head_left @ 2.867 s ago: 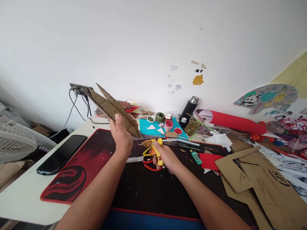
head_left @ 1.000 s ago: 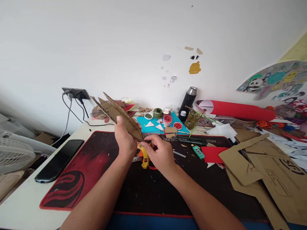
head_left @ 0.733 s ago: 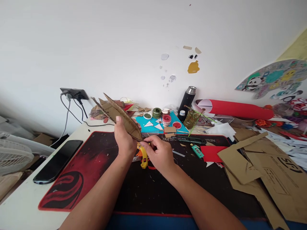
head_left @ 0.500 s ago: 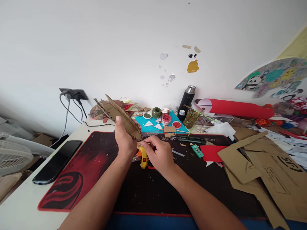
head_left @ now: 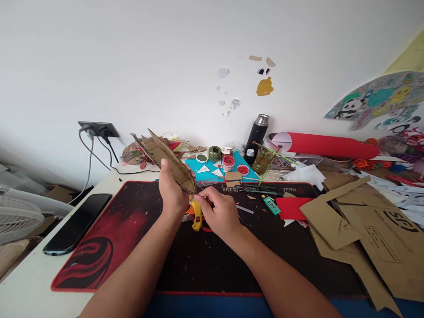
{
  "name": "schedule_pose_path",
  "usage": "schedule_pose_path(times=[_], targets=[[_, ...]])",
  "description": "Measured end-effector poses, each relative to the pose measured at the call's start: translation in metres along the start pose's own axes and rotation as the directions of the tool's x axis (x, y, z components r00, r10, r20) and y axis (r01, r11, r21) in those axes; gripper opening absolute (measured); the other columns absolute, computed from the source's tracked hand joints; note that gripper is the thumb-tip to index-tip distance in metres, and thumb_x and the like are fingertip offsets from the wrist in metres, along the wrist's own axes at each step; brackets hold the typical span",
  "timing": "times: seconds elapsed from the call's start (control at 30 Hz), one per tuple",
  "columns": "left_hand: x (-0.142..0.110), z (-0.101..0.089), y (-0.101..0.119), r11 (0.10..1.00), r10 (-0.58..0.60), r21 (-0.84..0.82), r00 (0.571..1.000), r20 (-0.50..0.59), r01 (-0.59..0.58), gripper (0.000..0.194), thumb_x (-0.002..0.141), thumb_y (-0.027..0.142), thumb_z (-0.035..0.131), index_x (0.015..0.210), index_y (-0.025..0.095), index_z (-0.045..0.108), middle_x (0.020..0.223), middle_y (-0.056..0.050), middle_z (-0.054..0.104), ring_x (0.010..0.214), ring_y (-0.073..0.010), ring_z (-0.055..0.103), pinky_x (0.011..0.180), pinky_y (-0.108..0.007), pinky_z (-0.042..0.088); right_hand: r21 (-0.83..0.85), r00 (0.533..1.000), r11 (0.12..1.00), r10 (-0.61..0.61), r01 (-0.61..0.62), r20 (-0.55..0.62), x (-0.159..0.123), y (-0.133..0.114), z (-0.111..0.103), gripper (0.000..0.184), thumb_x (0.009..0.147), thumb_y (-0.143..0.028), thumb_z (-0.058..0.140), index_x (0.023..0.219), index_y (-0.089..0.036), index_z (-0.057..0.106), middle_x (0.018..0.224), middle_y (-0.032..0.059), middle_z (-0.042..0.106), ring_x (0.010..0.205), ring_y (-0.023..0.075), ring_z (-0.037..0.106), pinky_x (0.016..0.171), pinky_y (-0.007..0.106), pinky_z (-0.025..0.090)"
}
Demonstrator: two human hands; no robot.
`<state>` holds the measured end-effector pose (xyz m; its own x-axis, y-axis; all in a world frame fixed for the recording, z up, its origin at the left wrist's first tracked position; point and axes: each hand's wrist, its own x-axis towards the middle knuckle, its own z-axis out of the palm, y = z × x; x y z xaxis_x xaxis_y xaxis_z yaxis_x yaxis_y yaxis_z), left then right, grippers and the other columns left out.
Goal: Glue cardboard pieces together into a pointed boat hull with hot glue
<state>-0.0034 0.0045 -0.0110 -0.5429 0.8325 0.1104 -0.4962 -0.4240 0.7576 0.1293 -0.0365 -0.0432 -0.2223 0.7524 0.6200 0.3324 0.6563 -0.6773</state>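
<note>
My left hand [head_left: 172,190] grips a long pointed piece made of two brown cardboard leaves [head_left: 165,160], held up above the mat with one tip pointing back-left. My right hand [head_left: 217,211] is closed in a pinch at the near tip of that cardboard piece. Just under both hands a yellow glue gun [head_left: 196,215] lies on the black and red desk mat [head_left: 109,229], with red-handled pliers partly hidden beneath.
A black phone [head_left: 77,222] lies left on the white table. Paint jars [head_left: 228,162], a blue sheet, a black flask [head_left: 255,134] and a red roll [head_left: 327,146] line the wall. Cut cardboard sheets [head_left: 361,234] cover the right. A fan [head_left: 16,214] stands far left.
My right hand let go of the glue gun, left it lying on the mat, and moved up to pinch the cardboard's near tip. The left hand lowered the cardboard slightly.
</note>
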Motion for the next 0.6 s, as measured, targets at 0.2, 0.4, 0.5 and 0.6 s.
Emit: schedule_pose_path(times=[0.2, 0.4, 0.5, 0.6], targets=[[0.001, -0.0009, -0.0015, 1.0, -0.005, 0.022, 1.0, -0.004, 0.006, 0.062, 0.087, 0.082, 0.07, 0.088, 0.02, 0.065, 0.072, -0.001, 0.067, 0.058, -0.0164, 0.064, 0.053, -0.029, 0.051, -0.031, 1.0, 1.0, 0.001, -0.001, -0.001, -0.0011, 0.0012, -0.0024, 0.026, 0.11, -0.035, 0.062, 0.092, -0.022, 0.074, 0.068, -0.0008, 0.074, 0.053, 0.012, 0.061, 0.056, 0.025, 0.038], [0.0063, -0.003, -0.003, 1.0, 0.008, 0.013, 1.0, -0.019, -0.008, 0.063, 0.084, 0.083, 0.072, 0.089, 0.02, 0.065, 0.07, -0.001, 0.067, 0.056, -0.0162, 0.063, 0.053, -0.028, 0.05, -0.067, 1.0, 0.997, -0.03, 0.031, 0.003, -0.0016, 0.0028, -0.0035, 0.023, 0.111, -0.033, 0.062, 0.099, -0.022, 0.078, 0.075, 0.0011, 0.08, 0.056, 0.0133, 0.067, 0.057, 0.026, 0.041], [0.0069, -0.0034, -0.0032, 1.0, 0.019, 0.01, 1.0, -0.016, -0.019, 0.062, 0.086, 0.081, 0.071, 0.09, 0.02, 0.064, 0.069, 0.0, 0.066, 0.055, -0.0159, 0.063, 0.054, -0.028, 0.05, -0.085, 0.999, 0.996, -0.039, 0.039, 0.004, -0.0018, 0.0032, -0.0039, 0.024, 0.111, -0.034, 0.061, 0.1, -0.022, 0.079, 0.075, 0.0015, 0.081, 0.056, 0.0141, 0.068, 0.057, 0.027, 0.041], [0.0059, -0.0035, -0.003, 0.999, 0.028, 0.019, 1.0, -0.011, -0.028, 0.06, 0.088, 0.08, 0.07, 0.091, 0.02, 0.064, 0.07, -0.001, 0.067, 0.056, -0.0164, 0.063, 0.054, -0.029, 0.05, -0.092, 0.999, 0.995, -0.033, 0.033, 0.003, -0.0021, 0.0032, -0.004, 0.025, 0.111, -0.034, 0.06, 0.099, -0.022, 0.078, 0.073, 0.0011, 0.079, 0.054, 0.0138, 0.067, 0.056, 0.027, 0.041]])
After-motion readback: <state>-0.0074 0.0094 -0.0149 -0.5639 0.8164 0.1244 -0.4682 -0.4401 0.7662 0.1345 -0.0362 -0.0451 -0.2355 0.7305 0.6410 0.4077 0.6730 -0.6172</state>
